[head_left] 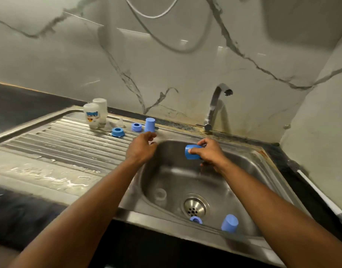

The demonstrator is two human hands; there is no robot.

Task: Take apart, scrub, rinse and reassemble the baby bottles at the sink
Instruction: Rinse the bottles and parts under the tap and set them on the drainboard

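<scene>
My right hand (209, 151) grips a blue bottle cap (191, 152) over the steel sink (249, 163), and water drips from it. My left hand (142, 147) hovers at the sink's left rim with fingers loosely curled, holding nothing. On the draining board (60, 140) stand two upturned white bottles (91, 116), a clear teat (119, 123), two blue collar rings (118, 131) and an upright blue cap (149, 124). Inside the basin, near the front, lie a blue ring (196, 219) and another blue cap (229, 223). A clear teat (160, 194) lies left of the drain.
The tap (214, 107) stands behind the sink with its spout over the basin; no stream shows. The drain strainer (194, 206) sits at the basin's middle front. A marble wall rises behind and to the right. A white rod (320, 194) lies on the dark right counter.
</scene>
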